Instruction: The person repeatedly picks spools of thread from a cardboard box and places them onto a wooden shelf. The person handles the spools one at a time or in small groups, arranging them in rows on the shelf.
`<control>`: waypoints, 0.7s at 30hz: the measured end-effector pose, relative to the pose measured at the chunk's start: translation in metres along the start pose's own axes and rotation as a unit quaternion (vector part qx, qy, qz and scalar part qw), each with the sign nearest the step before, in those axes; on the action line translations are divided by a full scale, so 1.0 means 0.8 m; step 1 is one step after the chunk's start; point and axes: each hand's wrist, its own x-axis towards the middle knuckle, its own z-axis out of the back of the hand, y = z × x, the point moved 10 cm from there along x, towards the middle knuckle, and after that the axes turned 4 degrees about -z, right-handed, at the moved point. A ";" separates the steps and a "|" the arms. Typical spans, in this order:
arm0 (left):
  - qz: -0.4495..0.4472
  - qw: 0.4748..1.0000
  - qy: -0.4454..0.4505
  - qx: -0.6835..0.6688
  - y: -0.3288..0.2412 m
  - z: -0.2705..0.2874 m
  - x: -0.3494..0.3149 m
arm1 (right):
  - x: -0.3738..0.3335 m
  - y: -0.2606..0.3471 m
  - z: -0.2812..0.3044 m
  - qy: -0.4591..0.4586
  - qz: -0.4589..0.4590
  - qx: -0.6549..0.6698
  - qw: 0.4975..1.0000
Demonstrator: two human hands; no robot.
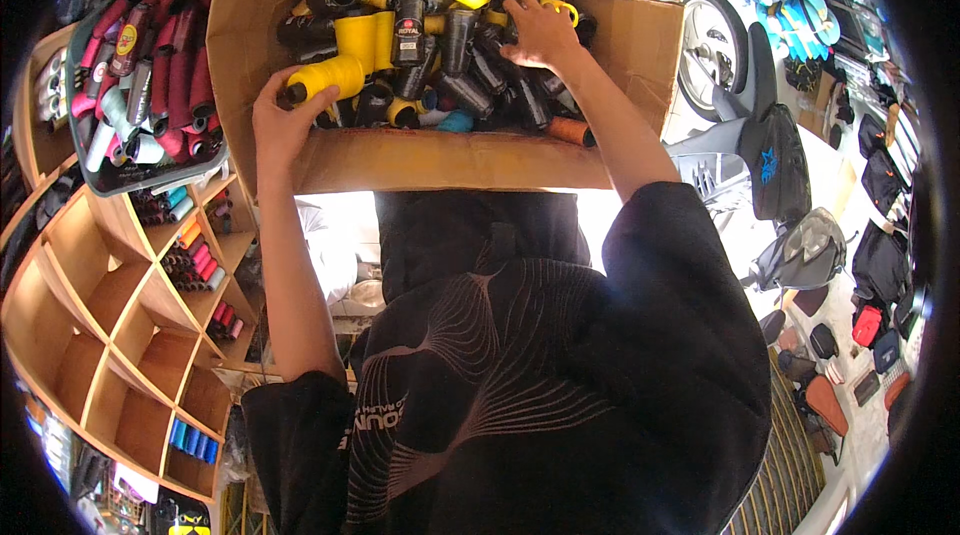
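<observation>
A large open cardboard box (440, 163) stands in front of me, filled with thread spools. At its left side my left hand (277, 115) grips a yellow thread spool (335, 78), fingers and thumb around its near end. More yellow spools (355, 38) stand just behind it. My right hand (543, 33) is inside the box at the right, over black thread spools (487, 65), thumb and fingers apart. A yellow ring-shaped end (566, 12) shows beside its knuckles. An orange spool (570, 131) lies near the front right corner.
On the left, a dark bin (95, 175) holds red, grey and white spools above a wooden cubby shelf (108, 335) with coloured spools in some compartments. At the right are a white-spoked wheel (712, 43), a black bag (782, 170) and several small bags and pouches (820, 400).
</observation>
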 end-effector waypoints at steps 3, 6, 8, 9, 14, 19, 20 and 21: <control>-0.029 0.999 0.015 0.009 -0.005 -0.005 -0.001 | -0.005 -0.001 0.020 0.037 -0.013 -0.035 0.999; -0.053 0.997 0.036 0.043 -0.021 -0.025 -0.002 | 0.029 -0.006 0.019 0.080 -0.016 -0.057 0.995; -0.082 0.991 0.084 0.058 -0.008 -0.061 0.013 | 0.034 0.012 -0.007 0.035 0.005 -0.004 0.999; -0.111 0.986 0.108 0.055 -0.024 -0.077 0.013 | 0.033 0.017 -0.023 0.012 0.011 0.024 1.000; -0.114 0.975 0.176 0.072 -0.079 -0.162 -0.011 | -0.043 0.087 -0.031 0.014 0.030 -0.045 0.998; -0.127 0.942 0.281 0.132 -0.043 -0.251 -0.020 | -0.122 0.115 -0.118 0.182 0.063 0.068 0.979; -0.123 0.934 0.296 0.156 -0.039 -0.259 -0.027 | -0.125 0.111 -0.140 0.206 0.045 0.124 0.970; -0.114 0.927 0.308 0.180 -0.033 -0.263 -0.035 | -0.123 0.108 -0.130 0.217 0.036 0.130 0.967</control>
